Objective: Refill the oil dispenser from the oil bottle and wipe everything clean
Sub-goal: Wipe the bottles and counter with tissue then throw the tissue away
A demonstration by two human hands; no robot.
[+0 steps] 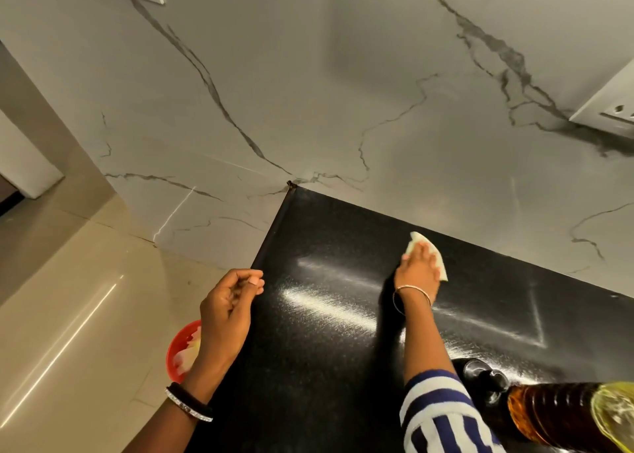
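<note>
Forward, right hand (418,271) pressing cloth (418,239), left hand (226,312) loosely curled

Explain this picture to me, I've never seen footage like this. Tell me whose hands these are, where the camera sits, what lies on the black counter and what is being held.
There is no machine here, only a person working with bare hands. The single picture comes from a wide-angle camera worn on the person's head, looking forward and down, which is why the walls look bent.

The right hand presses a pale cloth flat on the black countertop, with fingers straight, as if wiping. The left hand hangs at the counter's left edge, loosely curled, and seems to hold nothing.

At the bottom right stands an amber oil bottle with a yellow top. Beside it is a dark glossy object, probably the oil dispenser. A red bowl sits down on the floor, partly hidden by the left wrist.
</note>
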